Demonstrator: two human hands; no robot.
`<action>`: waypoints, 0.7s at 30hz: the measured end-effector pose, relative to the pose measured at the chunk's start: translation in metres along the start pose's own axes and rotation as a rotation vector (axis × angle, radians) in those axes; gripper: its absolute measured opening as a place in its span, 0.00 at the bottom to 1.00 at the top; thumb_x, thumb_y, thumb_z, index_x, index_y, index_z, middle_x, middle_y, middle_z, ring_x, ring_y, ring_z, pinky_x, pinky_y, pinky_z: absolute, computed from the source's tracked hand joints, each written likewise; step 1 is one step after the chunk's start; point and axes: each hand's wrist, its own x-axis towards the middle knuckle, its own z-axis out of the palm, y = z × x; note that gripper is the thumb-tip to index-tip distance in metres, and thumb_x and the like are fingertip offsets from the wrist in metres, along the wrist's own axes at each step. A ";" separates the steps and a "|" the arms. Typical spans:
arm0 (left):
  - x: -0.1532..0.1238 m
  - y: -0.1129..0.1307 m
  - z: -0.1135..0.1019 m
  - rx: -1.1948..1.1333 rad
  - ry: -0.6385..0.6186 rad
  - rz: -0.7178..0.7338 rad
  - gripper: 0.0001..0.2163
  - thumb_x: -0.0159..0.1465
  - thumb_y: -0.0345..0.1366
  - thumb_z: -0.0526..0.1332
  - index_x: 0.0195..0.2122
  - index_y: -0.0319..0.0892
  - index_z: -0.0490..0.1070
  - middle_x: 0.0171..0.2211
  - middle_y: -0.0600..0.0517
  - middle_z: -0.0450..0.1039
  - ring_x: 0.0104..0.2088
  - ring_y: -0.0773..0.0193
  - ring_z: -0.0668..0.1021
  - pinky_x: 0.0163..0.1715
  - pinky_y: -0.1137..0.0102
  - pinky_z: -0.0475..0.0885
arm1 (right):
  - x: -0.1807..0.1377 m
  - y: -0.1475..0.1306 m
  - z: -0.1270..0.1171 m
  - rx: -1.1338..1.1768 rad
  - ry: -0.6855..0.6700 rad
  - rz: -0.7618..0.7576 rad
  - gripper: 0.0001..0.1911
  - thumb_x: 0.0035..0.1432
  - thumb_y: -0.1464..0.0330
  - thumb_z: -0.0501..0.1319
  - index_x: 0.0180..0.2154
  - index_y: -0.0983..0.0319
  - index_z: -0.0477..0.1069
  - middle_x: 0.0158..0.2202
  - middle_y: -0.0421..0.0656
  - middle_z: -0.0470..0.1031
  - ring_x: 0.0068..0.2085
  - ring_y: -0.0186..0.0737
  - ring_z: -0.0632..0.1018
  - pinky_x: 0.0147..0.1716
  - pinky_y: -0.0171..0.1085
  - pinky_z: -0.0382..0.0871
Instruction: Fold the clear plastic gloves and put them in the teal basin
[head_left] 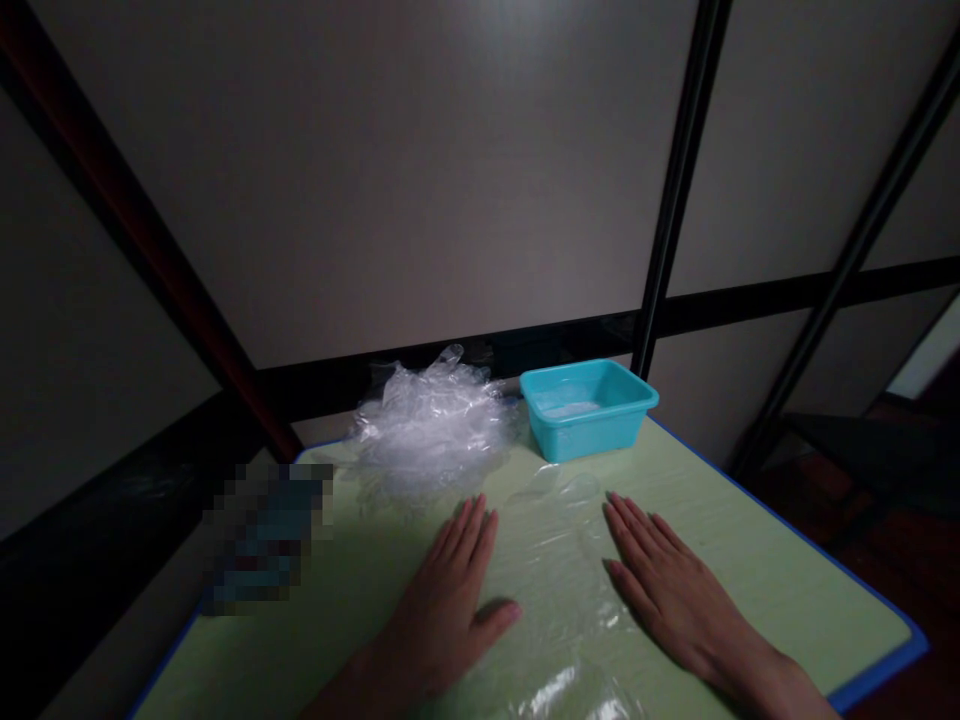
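So both hands are open, palms down and fingers stretched out, nothing gripped in either: the left hand (pixel 444 595) on one side, the right hand (pixel 671 585) on the other. In the gap between them lies a piece of thin clear plastic film (pixel 559 575), flattish but wrinkled, running back toward the wearer. Its outline is super faint, so no telling how firmly either palm presses on it, or whether the thumbs really overlap its edges.

Just past the left fingertips there's a crumpled heap of clear plastic (pixel 435 425), and beyond the gap, a bit toward the right hand's side, a turquoise plastic basin (pixel 589 437) with something whitish in the bottom. All of it sits on a pale green tabletop (pixel 802 610) with blue edging.

What could go wrong, imo: film that flimsy could cling to a palm and bunch up, or crease worse if the hands slid unevenly. A forward shove from the left could push into that heap and tangle the pieces. The basin's near the far edge, so a hard bump might tip it.

Brands or labels? None readable. The pixelated patch (pixel 266 540) out left of the left hand hides whatever's there.
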 end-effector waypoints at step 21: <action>0.027 0.044 -0.003 -0.080 -0.181 0.275 0.31 0.62 0.46 0.51 0.61 0.42 0.39 0.63 0.49 0.32 0.61 0.60 0.41 0.59 0.62 0.44 | 0.001 -0.002 -0.002 -0.003 0.001 -0.013 0.27 0.62 0.59 0.43 0.59 0.65 0.48 0.60 0.49 0.49 0.59 0.46 0.54 0.55 0.48 0.54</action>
